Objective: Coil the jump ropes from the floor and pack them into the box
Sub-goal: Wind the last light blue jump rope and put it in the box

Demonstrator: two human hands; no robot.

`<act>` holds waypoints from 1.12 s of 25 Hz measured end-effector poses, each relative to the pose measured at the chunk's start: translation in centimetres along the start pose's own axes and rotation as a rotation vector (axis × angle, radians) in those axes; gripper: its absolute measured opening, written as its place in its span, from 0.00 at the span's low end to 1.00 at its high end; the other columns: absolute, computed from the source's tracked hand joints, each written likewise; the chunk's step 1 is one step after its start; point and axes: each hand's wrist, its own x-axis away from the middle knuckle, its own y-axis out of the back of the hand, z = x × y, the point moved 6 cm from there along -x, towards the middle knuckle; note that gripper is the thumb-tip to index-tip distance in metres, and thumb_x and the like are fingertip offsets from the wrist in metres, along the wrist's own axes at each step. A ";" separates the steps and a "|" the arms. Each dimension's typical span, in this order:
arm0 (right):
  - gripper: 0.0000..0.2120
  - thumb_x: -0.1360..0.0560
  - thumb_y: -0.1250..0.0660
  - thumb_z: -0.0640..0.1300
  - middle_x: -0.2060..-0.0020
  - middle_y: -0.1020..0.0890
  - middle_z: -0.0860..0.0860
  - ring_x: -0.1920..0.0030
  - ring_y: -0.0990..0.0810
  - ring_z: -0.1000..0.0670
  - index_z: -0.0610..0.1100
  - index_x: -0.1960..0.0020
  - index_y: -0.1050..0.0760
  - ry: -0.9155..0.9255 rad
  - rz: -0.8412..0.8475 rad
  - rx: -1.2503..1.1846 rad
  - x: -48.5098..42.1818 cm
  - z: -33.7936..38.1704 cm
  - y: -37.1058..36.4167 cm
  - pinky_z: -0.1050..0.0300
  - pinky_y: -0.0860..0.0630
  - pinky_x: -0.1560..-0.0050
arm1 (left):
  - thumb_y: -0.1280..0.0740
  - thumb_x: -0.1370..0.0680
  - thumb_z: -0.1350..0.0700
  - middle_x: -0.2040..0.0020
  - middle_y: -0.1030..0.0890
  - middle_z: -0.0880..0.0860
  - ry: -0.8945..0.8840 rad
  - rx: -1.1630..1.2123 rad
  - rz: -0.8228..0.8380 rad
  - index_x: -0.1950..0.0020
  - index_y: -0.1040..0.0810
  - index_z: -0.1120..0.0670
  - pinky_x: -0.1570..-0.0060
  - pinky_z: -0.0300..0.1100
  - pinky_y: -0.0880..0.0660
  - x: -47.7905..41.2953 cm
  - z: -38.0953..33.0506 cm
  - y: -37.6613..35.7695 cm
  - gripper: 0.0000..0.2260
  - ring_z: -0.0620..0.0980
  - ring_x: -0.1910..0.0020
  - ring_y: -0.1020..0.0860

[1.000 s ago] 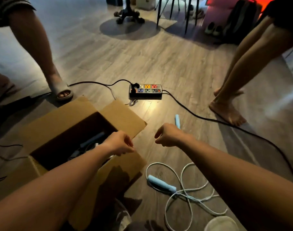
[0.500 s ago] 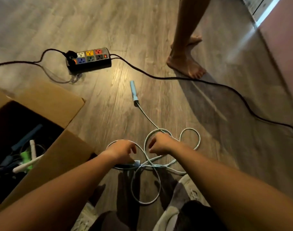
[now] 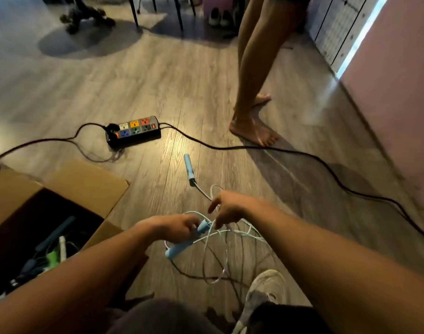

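**One end of a light, floppy jump rope off the floor**

My left hand point(image 3: 174, 227) is curled round the upper end of the near handle point(image 3: 179, 247) of the jump rope point(image 3: 213, 282). My right hand point(image 3: 230, 208) hovers just beside it with its fingers half spread among the loops, and I cannot tell whether it pinches a strand. The far handle point(image 3: 189, 167) lies on the wooden floor point(image 3: 206, 92), right of the open cardboard box point(image 3: 85, 179). The handles are smooth, stiff pale-blue cylinders and the safest place to grip. The thin, pale cord point(image 3: 250, 235) looks slick, limp and nearly weightless. I judge it will tangle and spring open unless each loop is pinned.
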 end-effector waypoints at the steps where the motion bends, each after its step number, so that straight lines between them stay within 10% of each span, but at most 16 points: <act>1: 0.20 0.26 0.25 0.41 0.50 0.18 0.48 0.52 0.20 0.50 0.47 0.35 0.22 0.009 -0.012 0.027 1.6 0.9 1.4 0.56 0.20 0.50 | 0.39 0.21 0.62 0.43 0.23 0.56 -0.022 0.118 0.012 0.41 0.28 0.49 0.45 0.48 0.24 1.8 -2.2 1.6 0.12 0.52 0.46 0.22; 4: 0.16 0.27 0.24 0.49 0.53 0.17 0.49 0.57 0.20 0.51 0.48 0.40 0.19 0.076 -0.188 0.144 7.9 4.0 6.4 0.59 0.23 0.58 | 0.41 0.20 0.56 0.54 0.25 0.55 -0.110 0.165 -0.196 0.49 0.28 0.51 0.56 0.47 0.25 7.9 -8.2 6.6 0.03 0.50 0.60 0.26; 8: 0.08 0.27 0.24 0.45 0.59 0.16 0.52 0.58 0.19 0.54 0.47 0.48 0.15 0.214 -0.540 0.045 16.0 6.4 11.5 0.64 0.28 0.64 | 0.41 0.22 0.34 0.64 0.26 0.50 -0.180 0.081 -0.536 0.52 0.23 0.50 0.71 0.40 0.33 17.0 -14.0 10.8 0.21 0.47 0.68 0.30; 15: 0.11 0.29 0.25 0.34 0.52 0.14 0.50 0.48 0.17 0.51 0.47 0.51 0.14 0.197 -0.739 -0.289 20.1 5.5 13.2 0.54 0.19 0.44 | 0.40 0.21 0.55 0.66 0.21 0.53 -0.211 0.300 -0.858 0.55 0.19 0.52 0.75 0.37 0.29 22.6 -14.7 11.7 0.10 0.49 0.73 0.23; 21: 0.03 0.26 0.31 0.37 0.63 0.21 0.45 0.66 0.23 0.50 0.38 0.55 0.23 -0.054 -0.895 -0.468 23.1 1.7 16.1 0.66 0.30 0.80 | 0.38 0.19 0.51 0.68 0.28 0.50 -0.135 0.251 -0.788 0.58 0.21 0.55 0.73 0.37 0.32 22.2 -13.0 11.6 0.12 0.48 0.71 0.30; 24: 0.12 0.27 0.29 0.44 0.49 0.18 0.47 0.55 0.20 0.50 0.45 0.45 0.21 -0.085 -0.769 -0.137 22.1 3.0 15.6 0.60 0.24 0.63 | 0.35 0.19 0.52 0.70 0.26 0.50 -0.260 0.357 -0.719 0.57 0.16 0.54 0.70 0.38 0.30 22.0 -14.2 12.7 0.12 0.45 0.73 0.29; 28: 0.23 0.24 0.31 0.43 0.29 0.27 0.49 0.30 0.28 0.48 0.50 0.29 0.26 0.318 -0.613 -0.027 21.0 10.2 14.2 0.54 0.28 0.33 | 0.36 0.19 0.56 0.68 0.20 0.48 -0.354 0.393 -0.708 0.58 0.17 0.53 0.67 0.35 0.28 21.7 -16.2 13.2 0.11 0.41 0.70 0.24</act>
